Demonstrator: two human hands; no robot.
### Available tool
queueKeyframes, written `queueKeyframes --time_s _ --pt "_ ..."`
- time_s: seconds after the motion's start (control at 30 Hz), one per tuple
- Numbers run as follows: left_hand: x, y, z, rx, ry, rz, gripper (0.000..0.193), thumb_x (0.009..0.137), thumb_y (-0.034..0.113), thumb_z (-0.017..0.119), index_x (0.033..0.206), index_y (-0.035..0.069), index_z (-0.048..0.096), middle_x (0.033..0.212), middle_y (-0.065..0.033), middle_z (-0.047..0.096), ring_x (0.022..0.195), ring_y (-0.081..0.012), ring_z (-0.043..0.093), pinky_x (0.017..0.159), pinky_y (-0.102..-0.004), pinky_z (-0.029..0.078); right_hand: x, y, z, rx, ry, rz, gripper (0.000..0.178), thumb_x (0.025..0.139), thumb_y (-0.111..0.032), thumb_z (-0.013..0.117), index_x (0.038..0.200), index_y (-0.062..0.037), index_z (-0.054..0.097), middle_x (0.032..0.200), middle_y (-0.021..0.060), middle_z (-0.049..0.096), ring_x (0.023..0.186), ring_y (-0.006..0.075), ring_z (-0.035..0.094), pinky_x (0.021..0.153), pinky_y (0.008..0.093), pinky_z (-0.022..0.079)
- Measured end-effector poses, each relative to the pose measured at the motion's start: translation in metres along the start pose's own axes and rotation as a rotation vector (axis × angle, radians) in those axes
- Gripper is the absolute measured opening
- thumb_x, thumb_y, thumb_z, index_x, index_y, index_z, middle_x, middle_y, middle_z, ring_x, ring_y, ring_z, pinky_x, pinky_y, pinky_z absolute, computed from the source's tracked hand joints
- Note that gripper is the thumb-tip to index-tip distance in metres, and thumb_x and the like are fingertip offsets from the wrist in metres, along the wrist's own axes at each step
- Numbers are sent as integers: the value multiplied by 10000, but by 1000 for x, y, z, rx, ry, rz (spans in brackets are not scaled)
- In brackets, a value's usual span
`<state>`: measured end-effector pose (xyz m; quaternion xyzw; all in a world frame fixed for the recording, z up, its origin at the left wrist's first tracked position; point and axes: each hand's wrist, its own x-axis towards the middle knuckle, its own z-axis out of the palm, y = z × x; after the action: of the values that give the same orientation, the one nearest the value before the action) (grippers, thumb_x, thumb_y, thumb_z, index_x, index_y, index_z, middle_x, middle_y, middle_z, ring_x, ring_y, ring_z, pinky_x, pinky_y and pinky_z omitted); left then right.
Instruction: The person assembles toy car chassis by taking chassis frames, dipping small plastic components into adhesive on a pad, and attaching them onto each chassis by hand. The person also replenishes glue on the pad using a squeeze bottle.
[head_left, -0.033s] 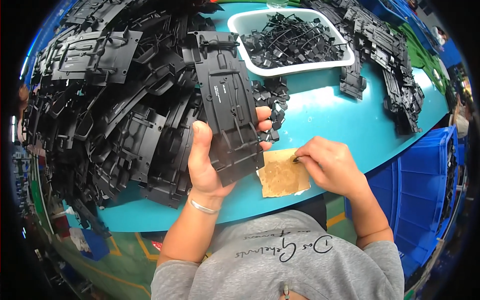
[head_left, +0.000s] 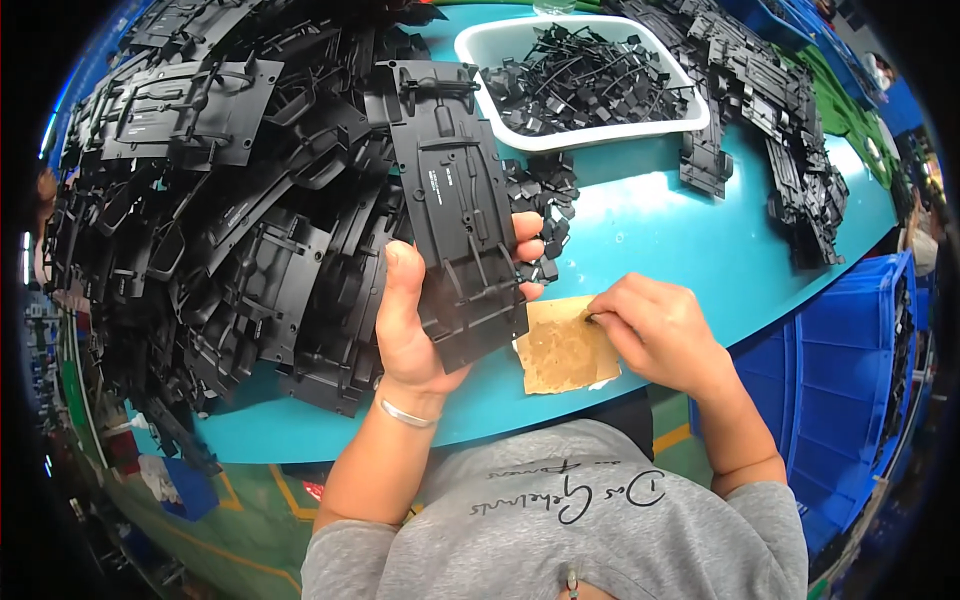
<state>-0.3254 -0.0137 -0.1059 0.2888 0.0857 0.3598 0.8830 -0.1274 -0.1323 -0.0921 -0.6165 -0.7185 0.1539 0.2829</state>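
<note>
Black and flat, a plate (head_left: 440, 180) is gripped in the left hand (head_left: 412, 345), with the thumb along one edge and fingertips curled round the other, above the teal table (head_left: 640, 230) and beside a heap (head_left: 270, 280) of similar plates. A small dark part (head_left: 590, 318) is pinched between thumb and fingers of the right hand (head_left: 658, 330) at the upper right corner of a brown-smeared card (head_left: 565, 355), while black parts (head_left: 590, 85) are held in a white tub (head_left: 600, 135) farther back.

One held black panel (head_left: 450, 190), one pinched dark piece (head_left: 591, 318), one tan pad (head_left: 565, 358), one white tub (head_left: 590, 142), small black parts (head_left: 590, 85) too many to count, heaped panels (head_left: 270, 290) and stacked panels (head_left: 765, 85) too overlapped to count, one silver bracelet (head_left: 406, 414), one turquoise tabletop (head_left: 650, 225)
</note>
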Motion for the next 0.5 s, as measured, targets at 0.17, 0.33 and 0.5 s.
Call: queueKeyframes --time_s 0.17,0.33,0.5 --pt "-2 0 1 15 3 1 852 921 659 336 1348 -76 396 1321 -241 486 1159 -280 548 915 -402 524 -3 -7 4 -215 -91 -51 116 735 -13 667 833 -47 614 741 80 571 642 264 597 562 363 485" --pt "-3 0 4 12 4 -18 828 930 639 345 1344 -75 403 1311 -231 499 1151 -266 555 913 -392 526 -1 -2 6 -163 -10 -62 126 728 -17 670 838 -47 616 745 81 564 639 267 591 565 367 484" --pt "-2 1 4 44 -3 -6 802 941 621 343 1341 -71 406 1310 -228 501 1148 -259 558 906 -387 532 -2 -3 5 -133 0 -52 113 738 -13 662 837 -46 617 743 77 561 633 268 588 565 368 483"
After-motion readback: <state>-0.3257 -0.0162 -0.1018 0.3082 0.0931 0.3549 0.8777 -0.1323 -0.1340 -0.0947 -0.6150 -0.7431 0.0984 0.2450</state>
